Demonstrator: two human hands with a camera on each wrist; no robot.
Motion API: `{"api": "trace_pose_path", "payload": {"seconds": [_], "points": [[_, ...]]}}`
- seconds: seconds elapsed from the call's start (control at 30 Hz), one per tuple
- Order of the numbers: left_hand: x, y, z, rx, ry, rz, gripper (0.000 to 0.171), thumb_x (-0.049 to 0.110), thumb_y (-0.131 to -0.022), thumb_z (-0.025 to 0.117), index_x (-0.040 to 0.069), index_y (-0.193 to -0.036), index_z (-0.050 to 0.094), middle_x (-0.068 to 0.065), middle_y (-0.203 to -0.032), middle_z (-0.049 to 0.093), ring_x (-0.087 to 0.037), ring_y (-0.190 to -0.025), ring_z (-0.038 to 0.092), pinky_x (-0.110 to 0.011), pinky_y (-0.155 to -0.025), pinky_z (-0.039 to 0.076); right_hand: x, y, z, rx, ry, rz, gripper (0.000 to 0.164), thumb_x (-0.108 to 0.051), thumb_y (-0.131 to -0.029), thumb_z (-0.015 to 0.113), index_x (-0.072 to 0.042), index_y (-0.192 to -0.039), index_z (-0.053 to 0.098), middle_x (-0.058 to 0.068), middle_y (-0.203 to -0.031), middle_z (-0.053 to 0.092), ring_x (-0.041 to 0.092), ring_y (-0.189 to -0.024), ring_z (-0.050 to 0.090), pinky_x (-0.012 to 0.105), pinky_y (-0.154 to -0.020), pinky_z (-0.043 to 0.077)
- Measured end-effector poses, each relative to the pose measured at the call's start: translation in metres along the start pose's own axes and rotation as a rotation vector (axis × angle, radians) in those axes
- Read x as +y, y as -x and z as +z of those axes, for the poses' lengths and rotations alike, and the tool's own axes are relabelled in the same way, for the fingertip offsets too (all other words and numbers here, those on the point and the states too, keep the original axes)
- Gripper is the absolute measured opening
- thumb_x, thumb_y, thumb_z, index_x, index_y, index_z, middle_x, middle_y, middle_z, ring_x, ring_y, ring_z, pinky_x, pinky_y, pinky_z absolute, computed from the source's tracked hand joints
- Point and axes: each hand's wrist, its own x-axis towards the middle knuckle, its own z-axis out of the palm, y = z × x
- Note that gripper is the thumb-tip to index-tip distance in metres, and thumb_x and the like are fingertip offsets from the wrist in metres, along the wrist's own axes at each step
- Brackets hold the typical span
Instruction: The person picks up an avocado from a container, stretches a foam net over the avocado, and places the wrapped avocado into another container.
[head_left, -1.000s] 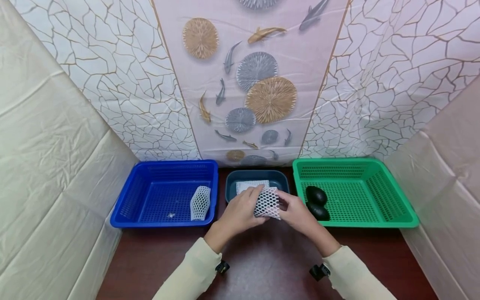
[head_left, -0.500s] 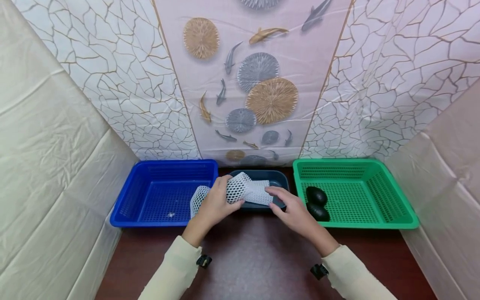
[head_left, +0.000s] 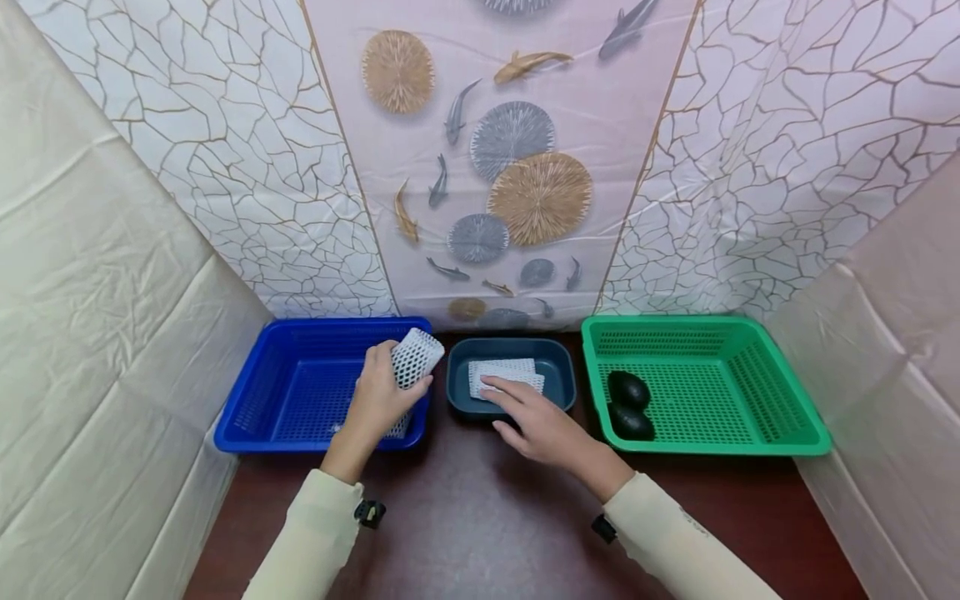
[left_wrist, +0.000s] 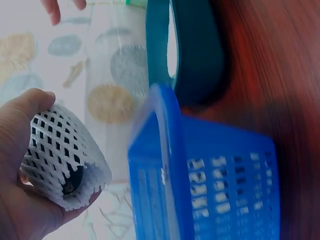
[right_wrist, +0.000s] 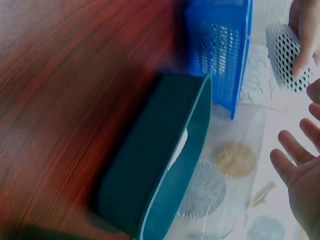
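My left hand (head_left: pixel 375 396) grips a dark avocado in a white foam net sleeve (head_left: pixel 416 357), above the right side of the blue basket (head_left: pixel 300 379). In the left wrist view the avocado's dark end (left_wrist: pixel 73 181) shows through the sleeve's open mouth. Under that hand, another netted piece (head_left: pixel 400 427) lies in the basket, mostly hidden. My right hand (head_left: pixel 543 425) hovers over the front of a dark teal tray (head_left: pixel 558 379), its fingers extended and apart in the right wrist view. Flat white foam nets (head_left: pixel 502 367) lie inside the tray, near the right fingertips; whether they touch is unclear.
A green basket (head_left: pixel 712 404) stands on the right with two black avocados (head_left: pixel 628 390) at its left side. The baskets and tray sit in a row along the back of the brown table (head_left: pixel 480 517). Fabric walls enclose the back and sides.
The left hand has carried the netted avocado leftward from the middle, where both hands held it, to over the blue basket. The right hand has let go and moved left over the tray.
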Motion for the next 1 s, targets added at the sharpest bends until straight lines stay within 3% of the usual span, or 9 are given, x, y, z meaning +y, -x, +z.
{"api": "trace_pose_path", "payload": {"seconds": [0.2, 0.5, 0.73, 1.0], "points": [[-0.023, -0.007, -0.011, 0.014, -0.055, -0.118, 0.083, 0.05, -0.086, 0.078, 0.003, -0.146, 0.044, -0.021, -0.129, 0.056, -0.039, -0.106, 0.063, -0.056, -0.083, 0.056, -0.007, -0.015, 0.015, -0.053, 0.009, -0.093, 0.055, -0.023, -0.1, 0.067, -0.012, -0.152, 0.051, 0.006, -0.163, 0.042, 0.024, -0.144, 0.048, 0.044, -0.114, 0.045], [-0.057, -0.017, -0.023, -0.018, -0.089, -0.228, 0.084, 0.048, -0.09, 0.074, -0.005, -0.145, 0.041, -0.029, -0.131, 0.057, -0.045, -0.113, 0.061, -0.058, -0.089, 0.053, -0.017, -0.03, 0.039, -0.187, -0.022, -0.107, 0.059, -0.026, -0.103, 0.063, -0.015, -0.158, 0.043, 0.004, -0.167, 0.034, 0.023, -0.146, 0.046, 0.042, -0.117, 0.042], [-0.077, -0.021, -0.03, -0.143, -0.06, -0.326, 0.09, 0.05, -0.093, 0.069, -0.01, -0.148, 0.032, -0.037, -0.136, 0.052, -0.051, -0.117, 0.059, -0.06, -0.09, 0.052, -0.024, -0.038, 0.053, -0.25, -0.049, -0.113, 0.064, -0.023, -0.102, 0.064, -0.017, -0.16, 0.038, 0.004, -0.169, 0.031, 0.023, -0.143, 0.049, 0.041, -0.114, 0.045], [-0.095, -0.024, -0.023, -0.272, -0.08, -0.406, 0.099, 0.05, -0.095, 0.065, -0.014, -0.156, 0.018, -0.044, -0.148, 0.039, -0.057, -0.131, 0.048, -0.064, -0.101, 0.048, -0.03, -0.037, 0.067, -0.289, -0.044, -0.168, 0.067, -0.026, -0.103, 0.063, -0.019, -0.162, 0.034, 0.002, -0.172, 0.025, 0.02, -0.136, 0.055, 0.038, -0.109, 0.049]]}}
